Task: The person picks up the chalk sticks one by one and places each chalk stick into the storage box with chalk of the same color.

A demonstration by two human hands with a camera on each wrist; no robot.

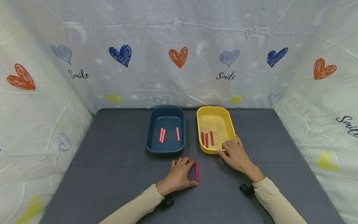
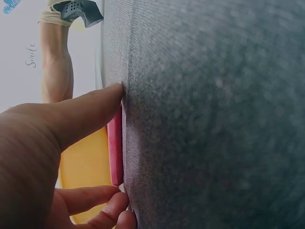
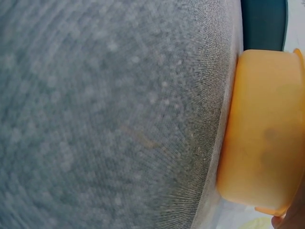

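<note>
A red chalk stick lies on the dark cloth in front of the trays. My left hand spans it lengthwise, thumb at its near end and index finger at its far end. In the left wrist view the thumb overlaps one end of the chalk stick, with a fingertip right at the other. My right hand grips the near right corner of a yellow tray, fingers over the rim. Several dark red sticks lie inside it. The right wrist view shows mainly the tray's outer wall.
A dark blue tray stands left of the yellow one, with three pink sticks in it. The dark grey cloth covers the table. White curtains printed with hearts close off the back and both sides.
</note>
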